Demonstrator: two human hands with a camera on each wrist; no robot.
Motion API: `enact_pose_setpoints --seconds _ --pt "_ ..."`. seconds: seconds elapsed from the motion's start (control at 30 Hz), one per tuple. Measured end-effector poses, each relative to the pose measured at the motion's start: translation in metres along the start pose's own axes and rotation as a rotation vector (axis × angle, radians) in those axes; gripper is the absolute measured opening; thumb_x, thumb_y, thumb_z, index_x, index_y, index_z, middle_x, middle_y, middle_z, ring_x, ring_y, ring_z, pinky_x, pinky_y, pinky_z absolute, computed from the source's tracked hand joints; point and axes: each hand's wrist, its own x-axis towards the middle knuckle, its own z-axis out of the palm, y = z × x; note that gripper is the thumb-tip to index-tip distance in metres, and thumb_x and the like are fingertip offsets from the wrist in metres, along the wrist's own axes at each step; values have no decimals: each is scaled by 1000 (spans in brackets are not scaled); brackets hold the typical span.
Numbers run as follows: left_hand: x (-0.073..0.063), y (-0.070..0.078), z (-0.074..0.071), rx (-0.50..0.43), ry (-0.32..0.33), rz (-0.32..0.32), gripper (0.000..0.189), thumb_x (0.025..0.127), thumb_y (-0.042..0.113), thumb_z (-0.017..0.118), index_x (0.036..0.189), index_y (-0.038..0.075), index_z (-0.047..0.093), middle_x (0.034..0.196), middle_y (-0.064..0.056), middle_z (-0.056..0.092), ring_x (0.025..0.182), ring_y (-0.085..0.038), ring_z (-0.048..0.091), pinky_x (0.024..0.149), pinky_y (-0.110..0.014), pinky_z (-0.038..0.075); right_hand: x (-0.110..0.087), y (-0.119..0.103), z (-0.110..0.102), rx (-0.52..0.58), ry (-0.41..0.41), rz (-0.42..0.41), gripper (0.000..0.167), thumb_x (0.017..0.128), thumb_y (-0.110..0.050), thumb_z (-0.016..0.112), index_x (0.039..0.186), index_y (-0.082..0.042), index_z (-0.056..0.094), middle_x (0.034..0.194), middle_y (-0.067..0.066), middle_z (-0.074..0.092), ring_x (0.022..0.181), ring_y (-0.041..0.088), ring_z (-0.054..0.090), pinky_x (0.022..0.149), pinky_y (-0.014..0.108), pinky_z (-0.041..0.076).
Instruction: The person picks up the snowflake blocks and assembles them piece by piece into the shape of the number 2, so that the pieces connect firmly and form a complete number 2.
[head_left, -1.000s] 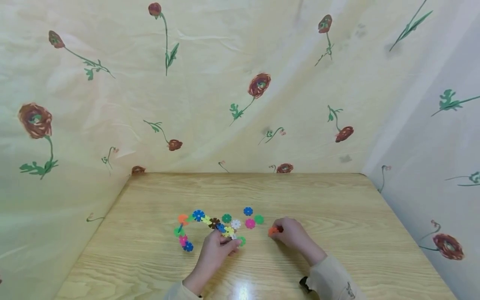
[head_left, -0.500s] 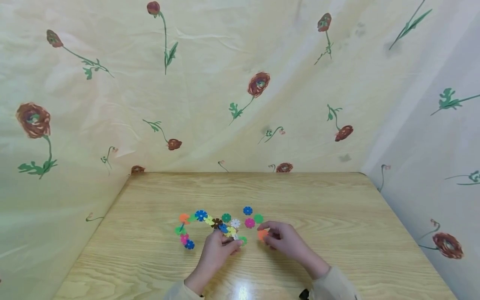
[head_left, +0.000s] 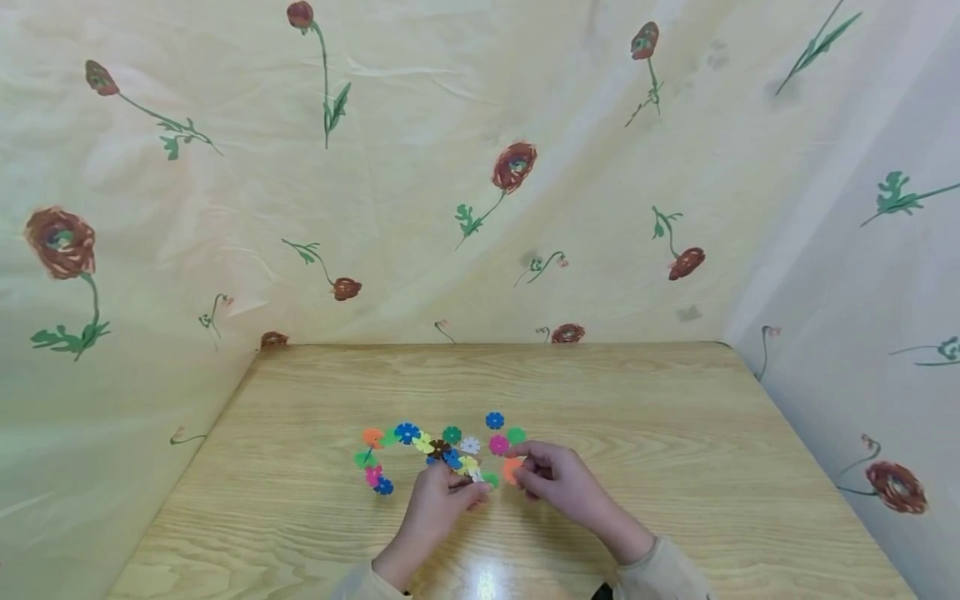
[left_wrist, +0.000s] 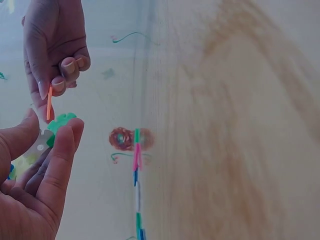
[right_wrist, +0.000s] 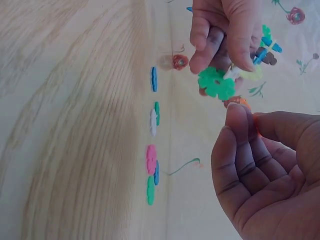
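Note:
A curved chain of flower-shaped interlocking discs (head_left: 407,432) in several colours reaches from my left hand (head_left: 435,504) round to the left. Thumb and fingers of that hand pinch it near its right end, by a white disc and a green end disc (right_wrist: 216,84). My right hand (head_left: 564,485) pinches a single orange flower-shaped disc (head_left: 512,471) between thumb and fingers. In the left wrist view this orange disc (left_wrist: 49,103) appears edge-on, close to the green end disc; a small gap seems to part them. Fingers hide some of the chain.
Beyond the hands, loose discs lie on the wooden table (head_left: 300,533): blue (head_left: 494,421), light green (head_left: 516,436), pink (head_left: 498,445), white (head_left: 470,445) and dark green (head_left: 452,435). Flower-patterned cloth (head_left: 420,167) hangs behind and at both sides.
My right hand has moved left with the orange disc, bringing it close to the chain's green end. The left hand and the chain have shifted slightly right.

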Motion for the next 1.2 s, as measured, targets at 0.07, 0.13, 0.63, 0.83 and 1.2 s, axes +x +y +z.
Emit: enact_pose_setpoints --seconds 0.07,0.13,0.63,0.83,1.2 --pt "0 0 0 10 0 4 18 86 16 75 78 0 74 72 -5 71 68 -25 69 61 -22 55 0 -1 1 8 1 -7 29 97 -5 59 124 5 60 80 7 64 67 26 64 60 38 56" --pt "0 1 0 33 4 10 19 85 17 76 75 2 74 69 -4 70 65 -21 68 59 -22 53 1 -2 2 13 -2 -8 28 97 -5 58 124 3 61 80 6 64 67 25 64 60 38 56" --pt "0 1 3 186 -22 4 31 86 26 76 63 12 59 57 9 56 50 -3 41 47 -19 36 5 -11 11 -130 10 -29 31 96 -6 61 124 6 62 78 5 66 64 14 62 53 26 51" --pt "-1 6 4 213 -25 4 24 85 26 77 69 12 67 57 10 55 50 -2 39 47 -18 34 7 -12 13 -10 -14 -15 31 95 -7 62 123 7 62 83 5 68 68 22 64 61 34 56" --pt "-1 6 3 209 9 5 15 83 25 79 81 11 73 71 10 66 59 -2 52 53 -20 45 10 -5 24 -94 100 -30 29 94 -19 65 116 -1 70 82 4 69 60 16 60 54 28 53"
